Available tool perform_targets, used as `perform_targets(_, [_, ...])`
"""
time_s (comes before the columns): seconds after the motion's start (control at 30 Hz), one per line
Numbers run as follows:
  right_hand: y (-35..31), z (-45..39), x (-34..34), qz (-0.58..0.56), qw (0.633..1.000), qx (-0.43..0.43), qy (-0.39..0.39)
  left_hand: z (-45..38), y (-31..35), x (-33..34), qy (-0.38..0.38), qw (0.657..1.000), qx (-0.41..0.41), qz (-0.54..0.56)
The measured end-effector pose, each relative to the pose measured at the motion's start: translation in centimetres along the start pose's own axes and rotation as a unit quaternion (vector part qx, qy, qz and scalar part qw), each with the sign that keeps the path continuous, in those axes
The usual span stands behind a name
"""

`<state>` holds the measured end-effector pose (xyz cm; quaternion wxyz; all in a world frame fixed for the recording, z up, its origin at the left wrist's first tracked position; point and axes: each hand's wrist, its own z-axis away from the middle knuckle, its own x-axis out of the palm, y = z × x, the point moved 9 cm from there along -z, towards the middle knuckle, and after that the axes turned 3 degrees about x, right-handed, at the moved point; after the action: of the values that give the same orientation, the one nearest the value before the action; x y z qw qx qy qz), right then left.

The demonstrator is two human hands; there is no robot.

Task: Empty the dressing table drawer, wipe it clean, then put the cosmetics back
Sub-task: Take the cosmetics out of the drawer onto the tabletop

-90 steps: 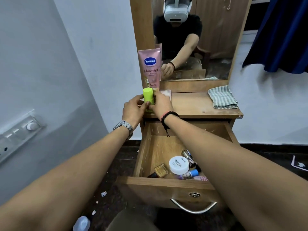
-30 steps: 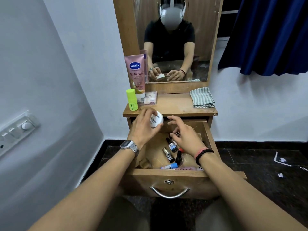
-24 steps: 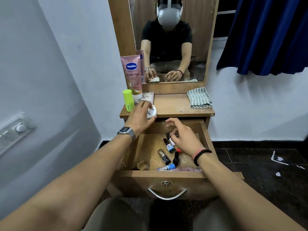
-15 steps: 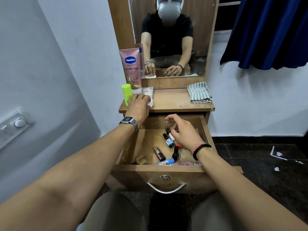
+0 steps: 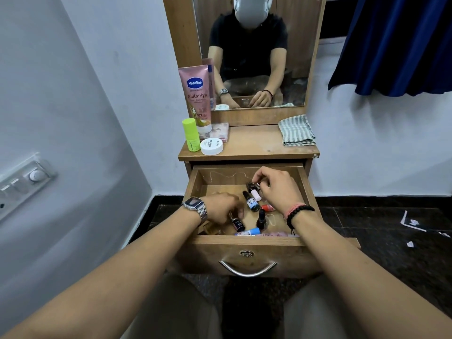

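Glass nail-polish bottles (image 5: 253,203) in wooden drawer (image 5: 247,245) | light, slippery, fragile: pinch by caps | right hand (image 5: 278,189) pinching dark bottle (image 5: 252,185) | left hand (image 5: 221,207) apparently grasping another bottle (image 5: 236,222).

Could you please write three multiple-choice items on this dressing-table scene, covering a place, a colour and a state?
1. Where is the white jar?
A. in the drawer
B. on the tabletop, beside the green bottle
C. on the floor

2. What colour is the Vaseline tube?
A. pink
B. blue
C. yellow

3. How is the drawer?
A. pushed shut
B. pulled out and emptied
C. pulled out with small bottles inside

Answers: 1 B, it stands on the top's left front. 2 A, its body is pink. 3 C, bottles lie under both hands.
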<state>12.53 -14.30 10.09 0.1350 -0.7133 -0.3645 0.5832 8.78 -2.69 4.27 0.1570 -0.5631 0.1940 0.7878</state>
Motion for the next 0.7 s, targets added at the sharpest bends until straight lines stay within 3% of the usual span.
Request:
perform_targets(0.23, [0.3,-0.1,0.2,-0.003,1.0,0.017,-0.011,-0.3,0.0,-0.2,0.017,0.999,-0.01,-0.029])
perform_targets(0.53, [0.5,-0.1,0.0,-0.002,1.0,0.026,-0.006,2.7,-2.6,-12.6,0.285,0.957,-0.045,0.04])
perform_targets(0.7, [0.5,0.0,-0.2,-0.009,1.0,0.028,-0.008,2.5,-3.8,-17.3,0.351,0.932,-0.087,0.03])
